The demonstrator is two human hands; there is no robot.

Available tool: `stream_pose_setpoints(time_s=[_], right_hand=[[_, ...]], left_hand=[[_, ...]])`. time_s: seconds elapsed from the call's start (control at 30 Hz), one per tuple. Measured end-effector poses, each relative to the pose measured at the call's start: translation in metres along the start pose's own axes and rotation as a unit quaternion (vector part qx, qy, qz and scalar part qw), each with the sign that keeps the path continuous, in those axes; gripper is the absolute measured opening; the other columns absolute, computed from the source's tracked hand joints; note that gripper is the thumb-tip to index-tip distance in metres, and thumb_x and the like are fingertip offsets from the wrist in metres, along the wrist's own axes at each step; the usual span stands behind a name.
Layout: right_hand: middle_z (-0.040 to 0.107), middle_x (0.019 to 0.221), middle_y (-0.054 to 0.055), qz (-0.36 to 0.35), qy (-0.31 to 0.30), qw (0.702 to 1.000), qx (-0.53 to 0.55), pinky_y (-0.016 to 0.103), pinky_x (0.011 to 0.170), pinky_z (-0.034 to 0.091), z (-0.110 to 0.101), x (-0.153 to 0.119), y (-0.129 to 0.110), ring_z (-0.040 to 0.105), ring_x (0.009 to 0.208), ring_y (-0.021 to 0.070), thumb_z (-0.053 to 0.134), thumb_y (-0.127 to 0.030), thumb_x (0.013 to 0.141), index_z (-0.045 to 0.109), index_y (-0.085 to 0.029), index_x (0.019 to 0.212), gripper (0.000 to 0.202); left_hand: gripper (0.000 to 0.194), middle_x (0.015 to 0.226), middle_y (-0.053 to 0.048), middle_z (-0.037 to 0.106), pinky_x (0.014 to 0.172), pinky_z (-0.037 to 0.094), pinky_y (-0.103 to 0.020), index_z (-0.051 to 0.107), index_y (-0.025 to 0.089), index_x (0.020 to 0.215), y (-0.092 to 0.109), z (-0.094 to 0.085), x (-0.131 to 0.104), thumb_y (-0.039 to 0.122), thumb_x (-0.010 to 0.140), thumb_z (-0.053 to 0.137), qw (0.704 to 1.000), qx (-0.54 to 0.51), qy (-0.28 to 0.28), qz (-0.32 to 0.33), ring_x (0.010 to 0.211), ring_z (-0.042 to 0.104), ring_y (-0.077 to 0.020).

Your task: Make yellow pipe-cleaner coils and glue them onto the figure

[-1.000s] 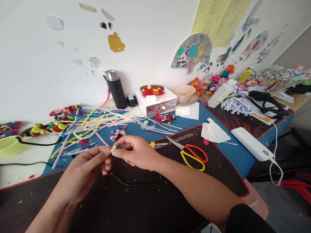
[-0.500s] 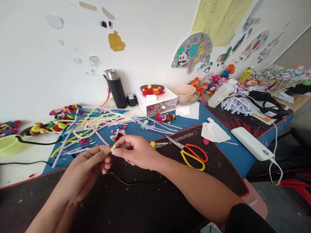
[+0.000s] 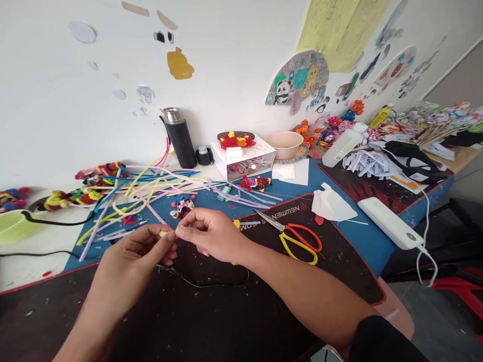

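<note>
My left hand [image 3: 141, 251] pinches a small pale yellow piece [image 3: 163, 234] between thumb and fingers, with only a bit of it showing. Fingertip to fingertip with it, my right hand [image 3: 207, 234] is closed in a pinch; what it holds is too small to make out. Both hands are raised over the dark mat [image 3: 196, 317]. Just behind them lies a small fuzzy figure [image 3: 183, 206]. Scissors [image 3: 298, 241] with one red and one yellow handle rest right of my right hand, blades toward the back left.
Coloured fuzzy stems [image 3: 143, 183] spread behind my left hand. Farther back stand a black flask [image 3: 180, 138], a white drawer box [image 3: 226, 161] and a beige bowl [image 3: 285, 145]. To the right are crumpled tissue [image 3: 332, 202], a bottle [image 3: 344, 146] and a white power bank [image 3: 390, 222] with a cable.
My left hand has turned and shifted slightly right, its thumb now nearer my right fingertips. The yellow piece now shows behind the left thumb instead of between both hands.
</note>
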State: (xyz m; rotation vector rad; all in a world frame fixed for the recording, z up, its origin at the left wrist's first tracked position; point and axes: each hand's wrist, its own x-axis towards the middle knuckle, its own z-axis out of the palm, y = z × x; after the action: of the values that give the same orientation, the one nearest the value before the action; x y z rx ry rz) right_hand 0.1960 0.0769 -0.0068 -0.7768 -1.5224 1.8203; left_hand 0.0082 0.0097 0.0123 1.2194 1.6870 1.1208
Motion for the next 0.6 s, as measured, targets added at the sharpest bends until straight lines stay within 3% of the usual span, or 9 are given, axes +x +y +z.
stream_pose_setpoints(time_s=[0.1,0.23,0.33,0.47,0.6], right_hand=[[0.059,0.061,-0.010,0.010,0.010,1.000,0.010,0.021,0.045,0.036,0.001,0.001,0.000,0.049,0.043,0.0081,0.085,-0.033,0.098,0.066,-0.021,0.095,0.022],[0.058,0.061,-0.010,0.042,0.020,0.998,0.036,0.021,0.043,0.035,0.004,0.002,-0.002,0.047,0.041,0.0072,0.077,-0.024,0.101,0.065,-0.021,0.091,0.016],[0.054,0.056,-0.011,0.056,0.023,0.996,0.062,0.021,0.040,0.031,0.006,0.003,0.001,0.045,0.040,0.0075,0.075,-0.019,0.100,0.063,-0.021,0.088,0.017],[0.049,0.052,-0.012,0.063,0.037,0.994,0.079,0.021,0.037,0.028,0.006,0.005,0.005,0.042,0.038,0.0077,0.073,-0.017,0.098,0.062,-0.022,0.086,0.018],[0.050,0.052,-0.012,0.070,0.046,0.994,0.066,0.020,0.038,0.028,0.006,0.003,0.000,0.041,0.039,0.0075,0.071,-0.017,0.099,0.060,-0.022,0.085,0.018]], left_hand=[[0.046,0.069,-0.002,0.080,0.058,0.054,-0.030,0.081,0.027,0.087,-0.005,0.000,-0.006,0.072,0.082,0.080,0.989,0.115,0.047,0.077,0.060,0.075,-0.0234],[0.021,0.082,-0.002,0.086,0.069,0.056,-0.030,0.082,0.029,0.098,-0.013,0.002,-0.012,0.049,0.095,0.074,0.936,0.228,0.114,0.240,0.067,0.079,-0.0230],[0.011,0.092,-0.004,0.089,0.078,0.056,-0.030,0.083,0.031,0.098,-0.017,0.004,-0.014,0.037,0.099,0.074,0.909,0.259,0.112,0.308,0.080,0.083,-0.0252],[0.009,0.095,-0.004,0.089,0.081,0.057,-0.028,0.088,0.032,0.096,-0.017,0.005,-0.014,0.034,0.086,0.087,0.939,0.194,0.097,0.265,0.083,0.083,-0.0263],[0.025,0.082,-0.004,0.085,0.066,0.059,-0.027,0.090,0.029,0.091,-0.007,0.005,-0.008,0.050,0.079,0.095,0.993,0.051,0.043,0.100,0.069,0.078,-0.0245]])
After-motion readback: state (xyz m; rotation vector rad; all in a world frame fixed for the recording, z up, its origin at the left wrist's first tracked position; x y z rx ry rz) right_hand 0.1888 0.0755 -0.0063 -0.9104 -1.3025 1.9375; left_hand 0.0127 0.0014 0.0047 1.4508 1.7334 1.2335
